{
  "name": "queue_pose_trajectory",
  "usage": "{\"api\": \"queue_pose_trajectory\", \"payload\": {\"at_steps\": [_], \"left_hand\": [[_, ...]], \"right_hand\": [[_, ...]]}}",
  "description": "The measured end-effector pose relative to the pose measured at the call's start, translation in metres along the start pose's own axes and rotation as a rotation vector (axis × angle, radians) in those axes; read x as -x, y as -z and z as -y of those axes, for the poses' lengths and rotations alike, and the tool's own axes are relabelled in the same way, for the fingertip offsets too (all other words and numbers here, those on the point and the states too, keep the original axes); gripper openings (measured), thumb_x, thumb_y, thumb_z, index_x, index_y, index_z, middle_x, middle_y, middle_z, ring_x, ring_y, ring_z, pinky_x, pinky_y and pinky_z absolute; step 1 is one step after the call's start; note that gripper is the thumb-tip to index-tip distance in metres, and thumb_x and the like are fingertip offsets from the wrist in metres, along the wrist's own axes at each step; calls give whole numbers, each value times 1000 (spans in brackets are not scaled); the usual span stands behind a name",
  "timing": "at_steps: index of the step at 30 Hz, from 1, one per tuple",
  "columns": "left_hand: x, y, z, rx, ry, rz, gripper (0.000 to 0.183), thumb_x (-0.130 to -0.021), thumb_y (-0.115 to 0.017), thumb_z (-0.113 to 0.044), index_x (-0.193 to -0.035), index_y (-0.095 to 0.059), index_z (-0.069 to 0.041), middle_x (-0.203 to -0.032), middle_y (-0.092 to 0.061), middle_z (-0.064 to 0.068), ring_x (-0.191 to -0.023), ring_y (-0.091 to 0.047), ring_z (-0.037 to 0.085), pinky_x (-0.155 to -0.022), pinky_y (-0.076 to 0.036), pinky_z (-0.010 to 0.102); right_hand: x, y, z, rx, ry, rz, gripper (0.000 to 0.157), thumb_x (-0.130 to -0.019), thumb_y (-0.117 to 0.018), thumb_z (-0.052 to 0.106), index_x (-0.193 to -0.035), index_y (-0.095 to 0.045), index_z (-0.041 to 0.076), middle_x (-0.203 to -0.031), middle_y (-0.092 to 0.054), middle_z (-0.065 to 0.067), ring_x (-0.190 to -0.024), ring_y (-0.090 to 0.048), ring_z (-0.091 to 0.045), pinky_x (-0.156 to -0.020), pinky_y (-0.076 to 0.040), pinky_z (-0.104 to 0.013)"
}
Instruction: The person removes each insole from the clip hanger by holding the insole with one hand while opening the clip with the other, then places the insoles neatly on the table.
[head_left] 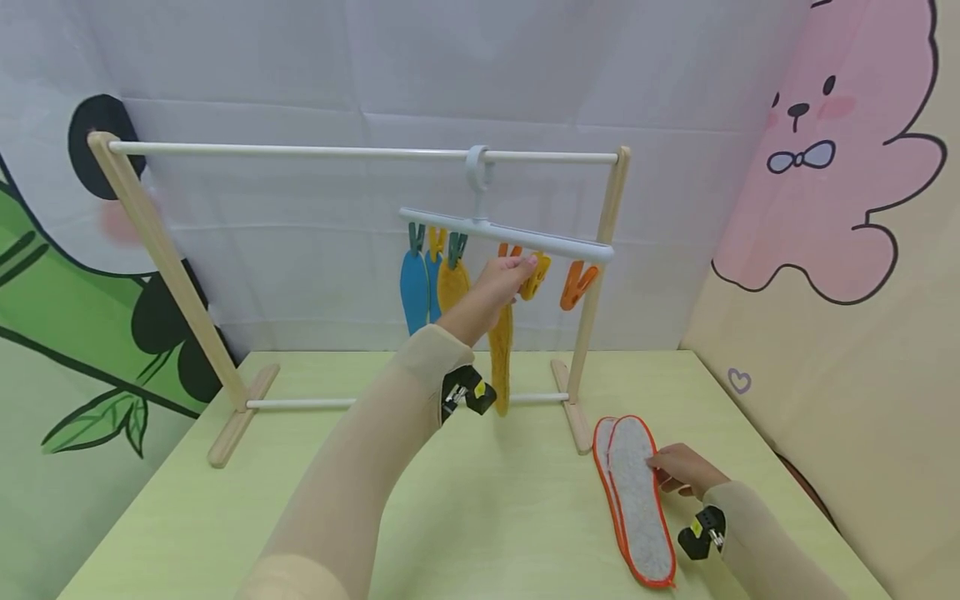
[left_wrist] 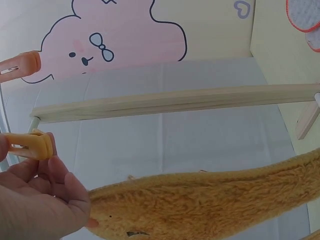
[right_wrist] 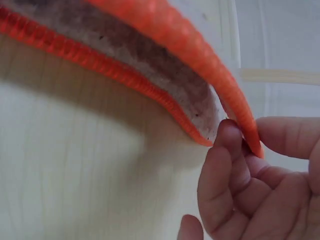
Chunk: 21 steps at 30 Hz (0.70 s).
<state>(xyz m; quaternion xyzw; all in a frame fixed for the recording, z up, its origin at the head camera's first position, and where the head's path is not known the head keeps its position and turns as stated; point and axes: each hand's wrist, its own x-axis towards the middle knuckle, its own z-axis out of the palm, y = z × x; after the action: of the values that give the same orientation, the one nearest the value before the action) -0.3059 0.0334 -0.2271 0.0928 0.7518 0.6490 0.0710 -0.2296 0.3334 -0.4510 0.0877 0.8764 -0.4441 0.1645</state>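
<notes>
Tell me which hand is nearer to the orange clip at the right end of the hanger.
Left. The left hand pinches a yellow clip just beside that orange clip; the right hand is farther off, below it and to the right, pinching a gray insole.

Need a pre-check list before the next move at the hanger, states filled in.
1. White hanger hooked on the top rail: ok.
2. Hanger parallel to the rail: not ok; in the head view its right end sits lower.
3. Left hand on the yellow clip near the hanger's right end: ok, pinching it.
4. That clip's jaws spread: cannot tell.
5. Right hand on the upper grey insole: ok, pinching its orange edge.
6. Upper insole clear of the lower grey insole: not ok; they overlap in the head view.
</notes>
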Motion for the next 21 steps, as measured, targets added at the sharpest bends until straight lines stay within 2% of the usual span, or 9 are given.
{"api": "queue_pose_trajectory", "payload": {"at_steps": [9, 16, 21], "left_hand": [[2, 2, 0, -12, 3, 8, 32, -102, -46, -33, -82, -52, -8, -69, -38, 1, -71, -38, 15, -73, -32, 29], [2, 3, 1, -7, -3, -1, 30, -102, -47, -32, -87, -55, -7, -68, -37, 1, -68, -37, 14, -72, -32, 28], [2, 3, 3, -2, -14, -1, 32, -102, -47, -33, -95, -60, -4, -70, -41, 0, -69, -39, 14, -72, -33, 27]], "right_hand": [[-1, 3, -9, 49, 25, 12, 21, -94, -53, 18, -79, -60, 5, -69, -57, -2, -63, -55, -16, -60, -35, -31], [-1, 9, -19, 15, 78, 62, 22, -95, -50, 18, -87, -62, 2, -70, -57, -1, -64, -56, -15, -60, -38, -30], [-3, 7, -22, 21, 48, 60, 22, -95, -50, 18, -86, -63, 3, -71, -58, -1, -63, -54, -14, -60, -38, -30]]}}
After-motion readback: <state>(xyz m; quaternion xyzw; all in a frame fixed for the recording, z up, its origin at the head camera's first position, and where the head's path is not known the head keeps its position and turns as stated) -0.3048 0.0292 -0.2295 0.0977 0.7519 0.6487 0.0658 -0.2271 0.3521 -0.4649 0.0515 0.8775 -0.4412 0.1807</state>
